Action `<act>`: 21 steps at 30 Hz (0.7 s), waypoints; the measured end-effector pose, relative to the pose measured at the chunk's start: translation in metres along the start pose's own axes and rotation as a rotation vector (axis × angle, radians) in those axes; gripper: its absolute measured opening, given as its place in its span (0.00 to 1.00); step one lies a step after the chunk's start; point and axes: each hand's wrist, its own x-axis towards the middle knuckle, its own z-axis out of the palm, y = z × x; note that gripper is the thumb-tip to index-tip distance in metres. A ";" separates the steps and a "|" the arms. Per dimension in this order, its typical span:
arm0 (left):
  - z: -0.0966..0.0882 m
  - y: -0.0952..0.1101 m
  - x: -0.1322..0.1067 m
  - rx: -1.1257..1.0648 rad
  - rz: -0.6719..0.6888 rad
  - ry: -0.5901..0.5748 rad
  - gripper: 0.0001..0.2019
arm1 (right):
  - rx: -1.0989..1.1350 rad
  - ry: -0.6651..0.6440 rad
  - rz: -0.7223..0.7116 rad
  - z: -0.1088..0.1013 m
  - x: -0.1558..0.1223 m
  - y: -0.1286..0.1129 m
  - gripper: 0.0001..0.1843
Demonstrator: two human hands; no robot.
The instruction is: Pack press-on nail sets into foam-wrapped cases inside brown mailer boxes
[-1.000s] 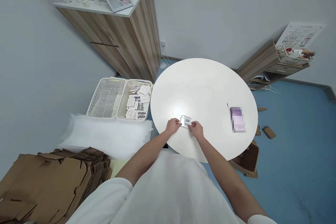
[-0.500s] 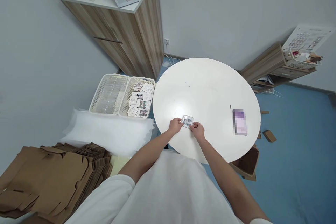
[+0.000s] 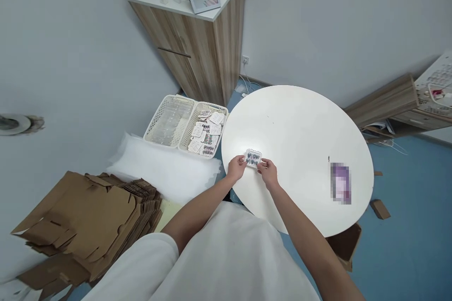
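Note:
A small clear plastic box of press-on nails (image 3: 253, 158) is held low over the near left part of the round white table. Dark bluish nails show in it in two rows. My left hand (image 3: 237, 168) is closed on the box's left edge. On the opposite side, the fingers and thumb of my right hand (image 3: 268, 172) pinch its lower right corner. Whether the box touches the tabletop I cannot tell.
The white table (image 3: 300, 122) bears a blurred purple item (image 3: 341, 183) at its right. To the left stand a basket of clear cases (image 3: 168, 122), a basket of nail cards (image 3: 212, 117), white packing sheets (image 3: 165, 169) and flattened cardboard boxes (image 3: 95, 216).
My view has turned left, so the table and baskets sit further right in the picture. Both hands still hold the box, which looks slightly turned.

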 end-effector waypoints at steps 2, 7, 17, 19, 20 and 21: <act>-0.009 -0.004 0.003 0.003 -0.001 0.068 0.18 | -0.027 -0.016 -0.017 0.015 0.007 -0.007 0.19; -0.027 -0.012 0.012 -0.052 -0.002 0.178 0.19 | -0.096 -0.059 -0.029 0.054 0.026 -0.022 0.14; -0.034 -0.021 0.038 -0.007 -0.016 0.176 0.27 | -0.205 -0.052 -0.039 0.091 0.056 -0.028 0.13; -0.034 -0.023 0.040 0.004 -0.007 0.164 0.27 | -0.240 -0.042 -0.036 0.093 0.059 -0.028 0.13; -0.034 -0.023 0.041 0.005 0.002 0.160 0.28 | -0.258 -0.037 -0.035 0.094 0.060 -0.027 0.13; -0.034 -0.024 0.041 0.005 0.013 0.158 0.28 | -0.276 -0.030 -0.034 0.094 0.061 -0.026 0.13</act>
